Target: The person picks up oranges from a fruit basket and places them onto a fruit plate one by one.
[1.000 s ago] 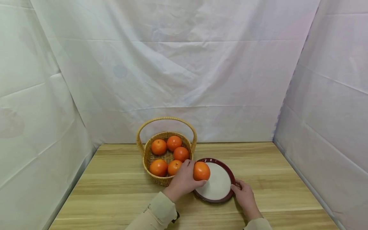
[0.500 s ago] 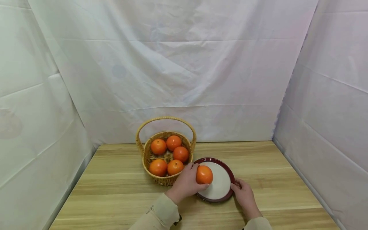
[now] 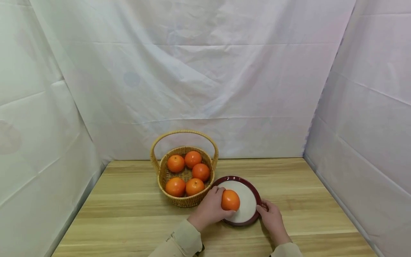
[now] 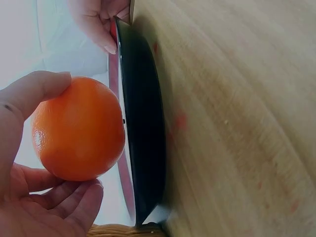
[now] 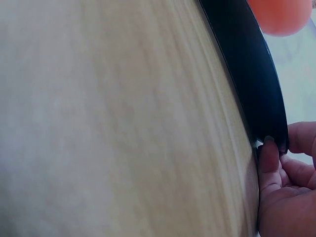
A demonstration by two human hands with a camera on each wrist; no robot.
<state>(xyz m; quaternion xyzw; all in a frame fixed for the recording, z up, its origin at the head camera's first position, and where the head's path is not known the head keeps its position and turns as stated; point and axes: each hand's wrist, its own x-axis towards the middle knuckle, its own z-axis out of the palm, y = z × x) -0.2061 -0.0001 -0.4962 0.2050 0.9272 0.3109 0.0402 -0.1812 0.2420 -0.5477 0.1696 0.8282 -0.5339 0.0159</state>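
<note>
My left hand [image 3: 210, 210] grips an orange [image 3: 231, 200] between thumb and fingers, over the left part of a round plate [image 3: 247, 203]. The plate has a white middle, a dark red rim and, in the left wrist view, a dark underside [image 4: 143, 118]. I cannot tell whether the orange touches the plate. At the plate's right edge, my right hand [image 3: 272, 219] pinches the rim; the right wrist view has a finger under it and another above. To the left stands a wicker basket [image 3: 184, 202] with several oranges [image 3: 175, 187] inside.
The basket's tall arched handle [image 3: 184, 131] rises above its rim, and the basket stands right beside the plate. Everything rests on a wooden table [image 3: 128, 214]. White cloth [image 3: 205, 82] hangs behind the table and along both sides.
My left hand has carried the orange a little to the right and toward me, from the plate's left edge to over its white part. My right hand keeps its place at the rim.
</note>
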